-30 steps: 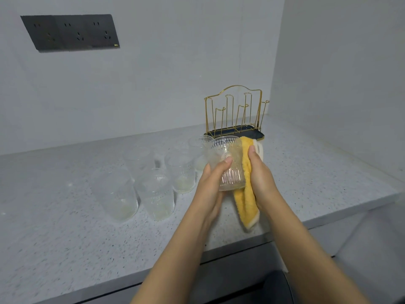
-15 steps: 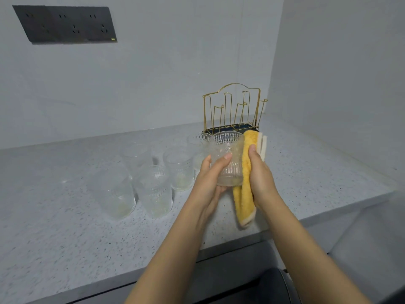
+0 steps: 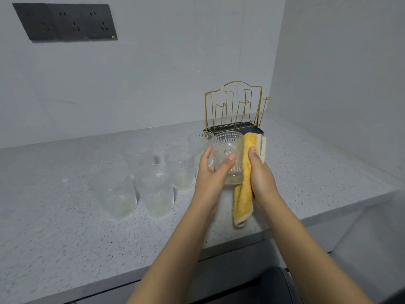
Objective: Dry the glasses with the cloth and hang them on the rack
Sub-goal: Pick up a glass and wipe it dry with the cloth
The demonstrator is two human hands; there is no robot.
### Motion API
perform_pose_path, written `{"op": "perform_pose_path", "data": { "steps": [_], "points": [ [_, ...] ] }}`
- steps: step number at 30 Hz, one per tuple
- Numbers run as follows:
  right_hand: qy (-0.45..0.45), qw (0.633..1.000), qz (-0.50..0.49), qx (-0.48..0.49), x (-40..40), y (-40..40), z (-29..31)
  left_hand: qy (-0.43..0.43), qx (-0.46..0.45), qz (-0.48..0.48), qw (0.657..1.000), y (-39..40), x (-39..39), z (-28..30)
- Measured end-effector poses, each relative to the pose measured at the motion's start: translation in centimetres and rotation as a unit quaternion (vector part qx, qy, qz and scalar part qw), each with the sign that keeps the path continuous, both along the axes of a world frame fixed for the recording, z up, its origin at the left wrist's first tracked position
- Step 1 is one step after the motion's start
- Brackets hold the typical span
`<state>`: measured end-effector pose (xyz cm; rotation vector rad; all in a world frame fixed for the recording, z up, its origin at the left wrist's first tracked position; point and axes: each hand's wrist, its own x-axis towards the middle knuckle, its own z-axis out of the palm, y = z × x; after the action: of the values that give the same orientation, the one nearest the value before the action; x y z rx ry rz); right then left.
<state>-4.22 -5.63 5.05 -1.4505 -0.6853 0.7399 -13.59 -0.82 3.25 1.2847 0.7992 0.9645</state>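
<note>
Being gripped at frame centre by the left hand point(image 3: 210, 172), fingers curled round it, a patterned glass point(image 3: 228, 156) is being wiped with a yellow cloth point(image 3: 244, 185) pressed on by the right hand point(image 3: 260, 178). Behind, the gold rack point(image 3: 235, 108) is standing bare; five glasses point(image 3: 155, 189) are waiting lower left, so the task is judged barely begun.

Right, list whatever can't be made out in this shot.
All from the head view:
- Right hand: its fingers are behind the yellow cloth, so their grip is hidden.
- Held glass: its right side is covered by the cloth; wet or dry cannot be told.
- Rearmost glass: mostly behind the held glass and left hand.
- Rack: the front of its base is blocked by cloth and glass.
</note>
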Motion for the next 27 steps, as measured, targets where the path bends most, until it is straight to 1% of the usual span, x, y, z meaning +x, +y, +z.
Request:
{"op": "perform_pose_path", "data": {
  "steps": [1,3,5,6,8,10,11,13,15,16,17,19,21,22,24,26,27],
  "points": [
    [0.0,1.0,0.005,-0.004,0.1,0.0,0.0,0.004,-0.003,0.001,1.0,0.0,0.1,0.0],
    [-0.04,0.999,0.019,-0.004,-0.3,-0.2,-0.3,0.001,0.001,0.012,1.0,-0.3,0.5,0.1],
    [-0.072,0.997,0.038,0.0,-0.8,-0.1,-0.5,-0.026,0.016,0.013,0.999,-0.5,0.7,0.3],
    [-0.074,0.997,0.039,0.002,-0.9,-0.1,-0.5,-0.042,0.018,0.008,0.999,-0.5,0.7,0.3],
    [-0.017,1.0,0.019,0.007,-0.4,0.1,0.3,-0.071,-0.009,-0.018,0.997,-0.3,0.4,0.6],
    [0.058,0.998,-0.001,0.015,0.5,0.3,0.9,-0.095,-0.067,-0.062,0.991,-0.1,0.2,0.6],
    [0.078,0.997,-0.003,0.023,0.7,0.3,1.0,-0.097,-0.085,-0.079,0.988,-0.1,0.2,0.7],
    [0.077,0.997,0.008,0.028,0.3,0.2,0.7,-0.086,-0.082,-0.065,0.991,0.1,0.4,0.8],
    [0.035,0.999,0.025,0.016,-0.7,0.0,0.0,-0.051,-0.041,0.002,0.998,0.7,0.3,0.9],
    [0.002,1.0,0.027,0.013,-1.1,-0.2,-0.5,-0.021,-0.015,0.027,0.999,1.0,0.2,1.1],
    [-0.037,0.999,0.027,0.021,-1.5,-0.3,-1.1,0.007,0.005,0.031,0.999,1.1,-0.1,1.2],
    [-0.115,0.99,0.033,0.074,-2.1,-0.7,-1.4,0.026,0.017,0.008,0.999,0.8,-0.1,0.9],
    [-0.149,0.982,0.044,0.111,-2.4,-0.7,-1.2,-0.002,-0.007,0.002,1.0,0.4,-0.1,0.5],
    [-0.14,0.984,0.039,0.104,-2.2,-0.6,-1.0,-0.028,-0.017,-0.002,0.999,0.4,-0.2,0.3],
    [-0.061,0.996,0.002,0.064,-1.2,0.2,-0.2,-0.061,-0.052,-0.041,0.996,0.5,-0.3,0.2],
    [0.026,0.999,-0.023,0.038,0.2,0.7,0.6,-0.074,-0.093,-0.092,0.989,0.4,-0.3,0.3],
    [0.039,0.998,-0.022,0.036,0.5,0.8,0.8,-0.07,-0.099,-0.103,0.987,0.3,-0.2,0.4]
  ]
}}
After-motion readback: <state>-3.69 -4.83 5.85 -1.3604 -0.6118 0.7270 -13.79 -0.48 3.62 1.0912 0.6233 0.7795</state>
